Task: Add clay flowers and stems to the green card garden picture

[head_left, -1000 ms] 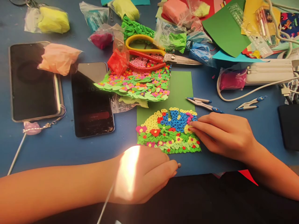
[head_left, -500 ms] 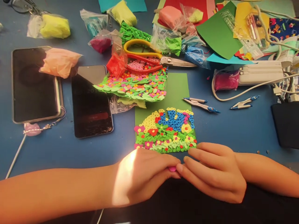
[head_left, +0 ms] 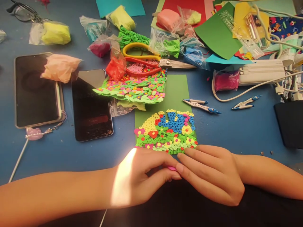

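Observation:
My left hand (head_left: 142, 176) and my right hand (head_left: 210, 173) meet fingertip to fingertip at the near table edge. A small pink bit of clay (head_left: 172, 168) is pinched between them. Just beyond the fingers lies a green card (head_left: 176, 91) covered at its near end with a clay picture (head_left: 165, 130) of blue, yellow, red and green pieces. A second clay-covered sheet (head_left: 132, 90) lies behind it to the left.
Two dark phones (head_left: 91, 105) (head_left: 34, 90) lie at left. Yellow-and-red scissors (head_left: 151, 58), bags of coloured clay (head_left: 55, 33), two blue-tipped tools (head_left: 201, 105) (head_left: 246, 102), coloured paper (head_left: 217, 33), a white power bank (head_left: 261, 72) with cables and a black case (head_left: 290, 127) crowd the back and right.
My right hand left the clay picture's right edge and came back to my left hand at the near edge. The two hands now pinch a pink bit of clay.

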